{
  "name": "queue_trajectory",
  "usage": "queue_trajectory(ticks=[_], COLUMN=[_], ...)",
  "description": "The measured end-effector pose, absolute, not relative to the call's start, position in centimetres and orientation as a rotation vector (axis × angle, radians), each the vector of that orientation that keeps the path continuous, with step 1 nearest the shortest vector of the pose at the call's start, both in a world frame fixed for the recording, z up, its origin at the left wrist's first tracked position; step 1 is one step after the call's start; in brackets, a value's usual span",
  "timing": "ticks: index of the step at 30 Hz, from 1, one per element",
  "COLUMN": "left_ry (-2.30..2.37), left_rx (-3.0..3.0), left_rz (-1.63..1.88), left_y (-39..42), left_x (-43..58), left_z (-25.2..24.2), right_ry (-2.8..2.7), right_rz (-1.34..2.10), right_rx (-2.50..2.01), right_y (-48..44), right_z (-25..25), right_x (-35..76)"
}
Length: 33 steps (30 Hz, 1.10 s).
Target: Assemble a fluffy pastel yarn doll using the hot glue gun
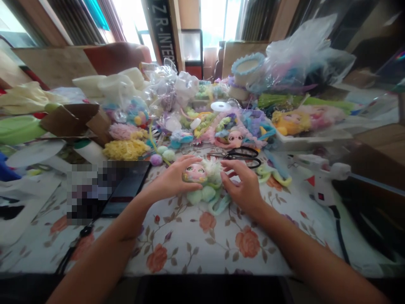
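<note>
A small doll head (196,172) with a painted face sits between the thumb and fingers of my left hand (175,176). White fluffy yarn hair (215,168) sticks out on its right side. Pale green pom-poms and a soft green strand (207,195) lie just below the head. My right hand (241,182) is beside the hair, its fingers curved and apart; nothing shows in its grasp. Whether its fingertips touch the yarn I cannot tell. Black-handled scissors (242,155) lie just beyond my hands.
A glue gun (325,179) stands at the right with its cord. A dark phone or tablet (126,192) lies at the left, partly pixelated. Pink and yellow yarn bundles (126,145), another doll head (236,138) and plastic bags (303,55) crowd the back of the floral tablecloth (205,245).
</note>
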<state>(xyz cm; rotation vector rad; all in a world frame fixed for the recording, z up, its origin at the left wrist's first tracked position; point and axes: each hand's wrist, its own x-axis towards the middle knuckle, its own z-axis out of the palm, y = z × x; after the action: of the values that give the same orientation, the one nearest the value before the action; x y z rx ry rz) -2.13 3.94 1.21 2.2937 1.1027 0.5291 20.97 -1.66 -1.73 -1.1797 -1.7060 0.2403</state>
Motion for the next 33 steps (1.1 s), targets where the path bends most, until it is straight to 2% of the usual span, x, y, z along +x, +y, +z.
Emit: queue_trajectory(ticks=[9, 17, 21, 26, 33], left_ry=[1.095, 1.165, 1.137, 0.879, 0.798], left_rx=[2.220, 2.061, 1.694, 1.187, 0.977], left_rz=[0.711, 0.838, 0.892, 0.943, 0.767], left_y=[4.2, 4.1, 3.9, 3.0, 1.4], left_x=[-1.4, -0.7, -1.3, -1.2, 0.4], left_z=[0.6, 0.6, 0.7, 0.6, 1.7], right_ry=[-1.930, -1.835, -1.820, -1.731, -1.757], right_rz=[0.012, 0.055, 0.056, 0.132, 0.201], right_rx=[-0.949, -1.007, -1.034, -1.037, -1.142], right_y=[-3.1, -3.0, -3.1, -3.1, -2.4], right_z=[-1.8, -1.4, -1.4, -1.6, -1.9], right_x=[19.9, 19.9, 19.9, 19.9, 20.2])
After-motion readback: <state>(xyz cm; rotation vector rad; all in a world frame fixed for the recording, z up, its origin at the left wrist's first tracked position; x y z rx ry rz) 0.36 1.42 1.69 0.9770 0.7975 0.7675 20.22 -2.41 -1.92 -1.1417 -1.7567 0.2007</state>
